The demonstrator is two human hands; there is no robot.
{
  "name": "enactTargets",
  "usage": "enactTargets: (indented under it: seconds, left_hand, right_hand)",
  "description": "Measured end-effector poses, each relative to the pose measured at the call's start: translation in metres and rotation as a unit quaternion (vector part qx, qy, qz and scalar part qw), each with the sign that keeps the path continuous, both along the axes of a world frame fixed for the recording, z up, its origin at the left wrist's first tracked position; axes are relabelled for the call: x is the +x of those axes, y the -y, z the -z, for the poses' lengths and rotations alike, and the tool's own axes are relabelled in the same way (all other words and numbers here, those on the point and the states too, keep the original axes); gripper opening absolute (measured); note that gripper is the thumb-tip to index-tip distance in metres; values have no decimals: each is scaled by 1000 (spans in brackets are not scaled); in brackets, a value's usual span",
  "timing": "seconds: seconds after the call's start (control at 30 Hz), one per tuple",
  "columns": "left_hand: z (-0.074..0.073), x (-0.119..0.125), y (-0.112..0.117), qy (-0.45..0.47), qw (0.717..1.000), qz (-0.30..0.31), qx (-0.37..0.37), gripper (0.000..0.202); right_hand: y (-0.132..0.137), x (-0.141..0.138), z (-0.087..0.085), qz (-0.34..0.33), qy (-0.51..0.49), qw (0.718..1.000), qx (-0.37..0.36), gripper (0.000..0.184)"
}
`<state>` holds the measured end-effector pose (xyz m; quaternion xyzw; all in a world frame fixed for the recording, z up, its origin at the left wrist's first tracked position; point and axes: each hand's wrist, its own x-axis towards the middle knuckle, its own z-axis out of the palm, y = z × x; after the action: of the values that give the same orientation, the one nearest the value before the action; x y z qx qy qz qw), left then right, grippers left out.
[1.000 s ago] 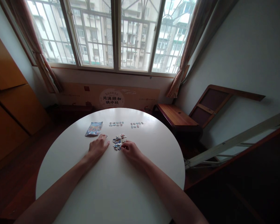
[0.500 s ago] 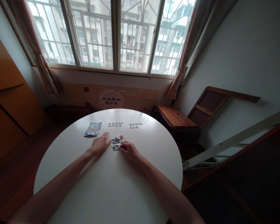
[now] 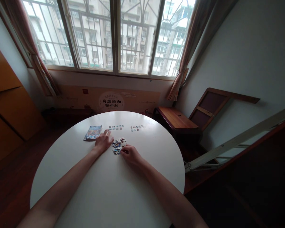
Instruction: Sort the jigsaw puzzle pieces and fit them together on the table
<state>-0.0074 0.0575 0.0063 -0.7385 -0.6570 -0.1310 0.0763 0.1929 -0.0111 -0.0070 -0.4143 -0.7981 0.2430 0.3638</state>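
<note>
At the left of the white table [image 3: 104,186] lies a packet [image 3: 92,133], with the left hand [image 3: 104,141] just beside it, fingers stretched forward and thumb apart. Puzzle pieces form left rows [image 3: 117,127] beyond that hand; nearer is a loose pile [image 3: 119,145]. The right hand [image 3: 130,153] is at the pile's right edge, fingers curled; whether they pinch a piece I cannot tell. Right rows [image 3: 137,129] lie farther back.
</note>
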Motion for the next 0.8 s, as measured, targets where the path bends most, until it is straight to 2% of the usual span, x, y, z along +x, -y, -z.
enactTargets:
  seconds: [0.47, 0.7, 0.8]
  left_hand:
    - [0, 2, -2, 0, 1000, 0, -20, 46]
    - [-6, -3, 8, 93, 996, 5, -13, 40]
    - [-8, -4, 19, 159, 986, 31, -29, 34]
  right_hand:
    - [1, 1, -2, -1, 5, 1000, 3, 11]
    - [1, 1, -4, 3, 11, 1000, -7, 10]
    - [1, 1, -2, 5, 11, 1000, -6, 11]
